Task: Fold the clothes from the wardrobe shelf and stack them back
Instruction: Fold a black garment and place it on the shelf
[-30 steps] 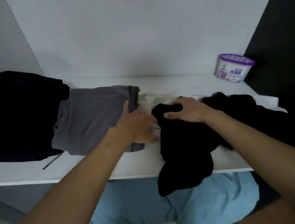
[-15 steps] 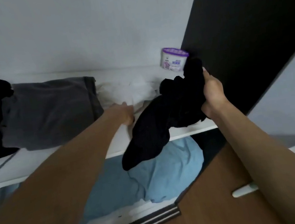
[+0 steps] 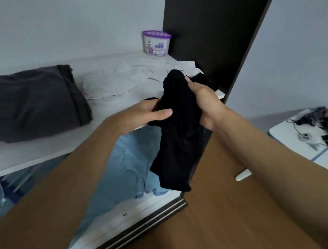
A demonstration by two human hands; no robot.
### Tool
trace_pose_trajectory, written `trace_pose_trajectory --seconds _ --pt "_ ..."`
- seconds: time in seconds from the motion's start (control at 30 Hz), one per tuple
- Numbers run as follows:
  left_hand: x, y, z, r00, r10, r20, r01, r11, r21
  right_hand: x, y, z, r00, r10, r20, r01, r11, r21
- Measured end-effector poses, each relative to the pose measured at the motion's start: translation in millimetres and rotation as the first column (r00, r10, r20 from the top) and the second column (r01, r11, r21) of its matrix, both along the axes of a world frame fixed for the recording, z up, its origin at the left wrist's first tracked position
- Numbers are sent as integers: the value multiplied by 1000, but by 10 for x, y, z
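Head view, left to right. Far left of both hands, on the white wardrobe shelf (image 3: 36, 150): a folded dark grey garment (image 3: 27, 105), flat and square. Behind the hands, also on the shelf: a crumpled white cloth (image 3: 131, 76), unfolded. Further back, beside the dark wardrobe panel (image 3: 218, 21): a small round white tub with a purple lid (image 3: 157, 43).

Step in hand, by judgement: shaking out the bunched black fabric garment (image 3: 179, 134) before folding. Best done by finding two matching corners or a hem, spreading the hands apart to let the cloth hang flat, then laying it on a bare stretch of shelf to crease it evenly. Risk otherwise: a lumpy fold that will not stack on the grey piece.

Left hand (image 3: 147, 115): closed on the garment's left edge, thumb laid across the front, pinching cloth. Right hand (image 3: 206, 105): clenched round the upper bunch, fingers wrapped behind and hidden. Garment itself: off the shelf, held between both hands just in front of the shelf edge, lower part dangling free.
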State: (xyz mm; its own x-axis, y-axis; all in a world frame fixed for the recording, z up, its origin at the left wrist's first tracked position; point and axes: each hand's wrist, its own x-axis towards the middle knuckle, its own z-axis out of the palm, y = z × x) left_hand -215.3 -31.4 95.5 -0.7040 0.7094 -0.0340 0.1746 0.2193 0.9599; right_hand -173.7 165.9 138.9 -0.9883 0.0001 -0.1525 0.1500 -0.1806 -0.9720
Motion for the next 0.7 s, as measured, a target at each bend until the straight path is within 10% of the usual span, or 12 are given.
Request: trace_pose_trajectory --seconds 0.37,0.57,0.7 --pt "1474 385 -1110 823 526 217 -542 840 20 672 202 -878 978 202 46 -205 976 78" --pt "1907 499 -1078 362 863 352 -932 339 127 946 548 -1337 959 278 -46 -254 923 288" --pt "2121 511 -788 244 821 516 -963 140 232 1085 687 -1496 964 259 -55 -238 938 250"
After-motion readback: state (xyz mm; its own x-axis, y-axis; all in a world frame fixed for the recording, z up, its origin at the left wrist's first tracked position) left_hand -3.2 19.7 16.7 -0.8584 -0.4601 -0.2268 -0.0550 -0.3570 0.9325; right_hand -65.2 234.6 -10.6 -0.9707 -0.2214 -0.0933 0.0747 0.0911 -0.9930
